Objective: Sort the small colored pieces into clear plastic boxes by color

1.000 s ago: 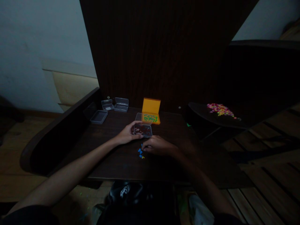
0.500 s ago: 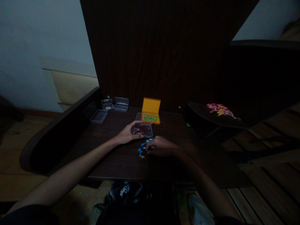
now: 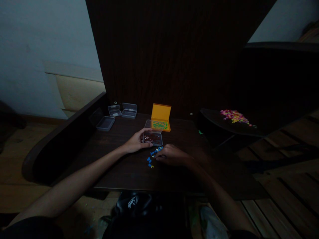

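My left hand (image 3: 136,142) grips the left side of a small clear plastic box (image 3: 154,137) on the dark wooden table (image 3: 129,169); reddish bits lie inside it. My right hand (image 3: 171,155) rests knuckles-up just right of a scatter of small blue pieces (image 3: 152,156), its fingertips curled down among them. What those fingertips pinch is too small to see. Behind the clear box stands an open orange box (image 3: 160,120) with green pieces in it.
Three clear boxes (image 3: 117,114) sit at the table's back left by a dark curved rail. A pile of pink and yellow pieces (image 3: 234,116) lies on a dark surface to the right. A dark bag (image 3: 134,204) is under the near edge.
My right hand drew back to the right, uncovering more blue pieces, then reached its fingertips back toward them. My left hand stayed on the clear box.
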The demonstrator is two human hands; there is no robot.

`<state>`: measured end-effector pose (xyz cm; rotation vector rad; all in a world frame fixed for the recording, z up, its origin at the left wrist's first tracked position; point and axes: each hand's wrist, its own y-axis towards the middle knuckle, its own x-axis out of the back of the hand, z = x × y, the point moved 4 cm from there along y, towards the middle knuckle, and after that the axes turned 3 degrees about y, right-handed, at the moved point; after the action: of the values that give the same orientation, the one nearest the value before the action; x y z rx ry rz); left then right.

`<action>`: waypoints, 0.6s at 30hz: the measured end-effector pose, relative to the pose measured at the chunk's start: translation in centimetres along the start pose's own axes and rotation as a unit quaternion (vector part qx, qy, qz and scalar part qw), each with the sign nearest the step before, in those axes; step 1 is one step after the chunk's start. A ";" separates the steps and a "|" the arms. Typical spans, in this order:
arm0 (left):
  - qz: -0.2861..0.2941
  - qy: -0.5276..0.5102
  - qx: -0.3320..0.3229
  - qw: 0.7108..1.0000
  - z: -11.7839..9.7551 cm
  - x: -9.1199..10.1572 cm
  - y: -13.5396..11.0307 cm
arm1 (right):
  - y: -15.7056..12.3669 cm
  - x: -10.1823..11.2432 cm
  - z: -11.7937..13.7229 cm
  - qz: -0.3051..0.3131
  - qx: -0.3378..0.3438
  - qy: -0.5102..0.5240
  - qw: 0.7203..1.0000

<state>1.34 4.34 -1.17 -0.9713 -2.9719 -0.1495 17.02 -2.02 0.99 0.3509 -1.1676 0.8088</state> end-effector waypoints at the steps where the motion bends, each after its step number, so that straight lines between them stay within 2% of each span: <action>1: 0.002 -0.001 -0.002 1.000 0.1 0.0 0.0 | 0.0 0.0 -0.1 -0.003 -0.003 -0.006 1.000; 7: 0.004 0.012 -0.004 1.000 0.2 0.2 0.1 | 0.1 0.2 0.1 -0.032 -0.014 0.002 0.999; 13: 0.007 -0.001 -0.001 1.000 -0.1 -0.1 0.0 | 0.2 0.2 0.8 -0.011 0.005 0.010 1.000; 18: 0.004 0.006 -0.001 1.000 0.1 0.0 -0.1 | -0.1 0.0 0.6 -0.018 0.011 0.007 1.000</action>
<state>1.30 4.30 -1.27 -0.9783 -2.9568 -0.1596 16.65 -2.50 1.21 0.3833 -1.1365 0.7913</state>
